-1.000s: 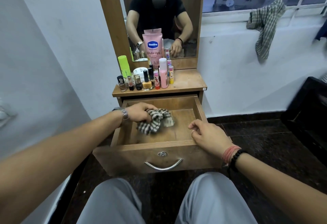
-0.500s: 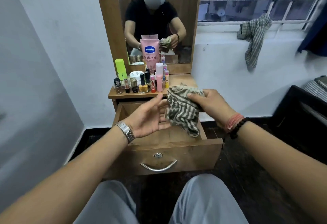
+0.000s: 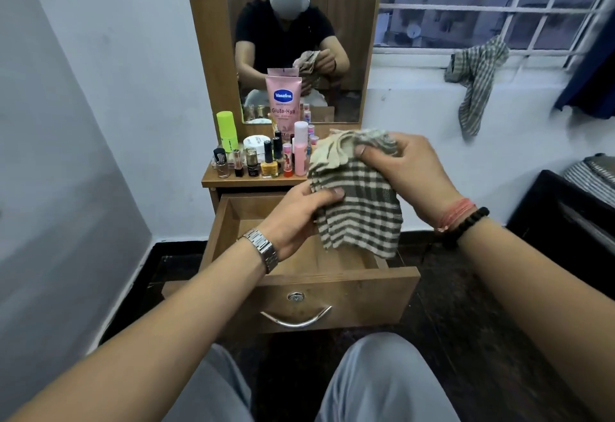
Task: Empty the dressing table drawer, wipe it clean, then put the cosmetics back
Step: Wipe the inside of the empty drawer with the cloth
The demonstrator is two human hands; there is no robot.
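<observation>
The wooden drawer of the dressing table is pulled out and nothing shows inside it. A striped grey-and-cream cloth hangs in the air above the drawer's far right part. My right hand grips its bunched top. My left hand pinches its left edge. Several cosmetics stand on the table top: a pink Vaseline tube, a lime green bottle, a yellow nail polish, a pink bottle, a white jar.
A mirror rises behind the cosmetics. A second checked cloth hangs over the window sill at the right. A dark piece of furniture stands at the far right. My knees are below the drawer front. The floor is dark.
The cloth came up out of the drawer, passing from my left hand to my right. Now both hands hold it above the drawer, and my left hand has closed on its edge.
</observation>
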